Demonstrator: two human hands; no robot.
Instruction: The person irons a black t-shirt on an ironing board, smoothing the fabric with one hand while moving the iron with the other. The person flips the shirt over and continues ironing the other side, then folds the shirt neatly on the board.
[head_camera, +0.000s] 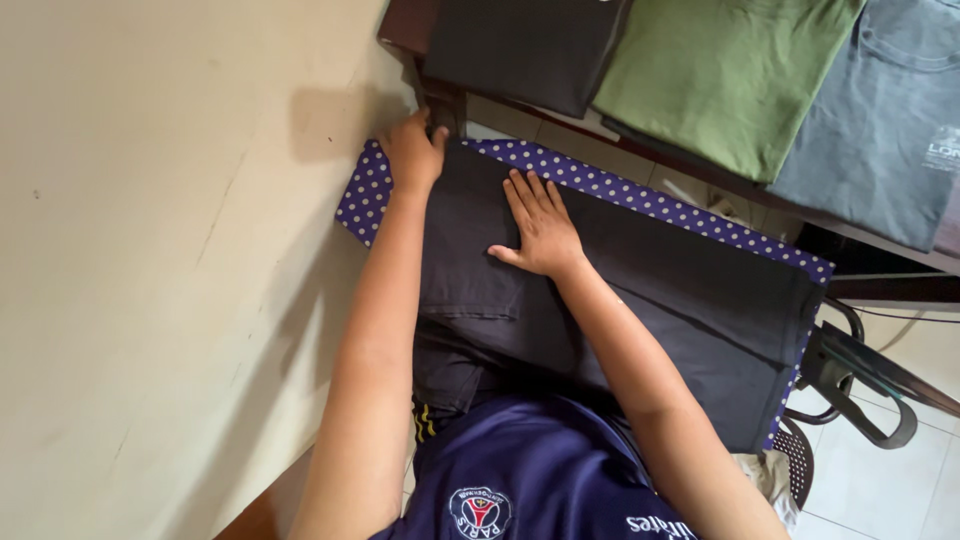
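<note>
Now: left hand (413, 150) curled, gripping far corner of dark garment (640, 290); right hand (541, 226) flat, fingers spread, pressing cloth on dotted board (362, 196).

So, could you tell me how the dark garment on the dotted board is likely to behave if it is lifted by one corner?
The dark garment would probably flop and unfold: it lies flat with soft creases and hangs over the dotted board. It looks light, like thin fabric. The right hand pressing flat suggests it shifts easily; the left hand grips its corner.
</note>
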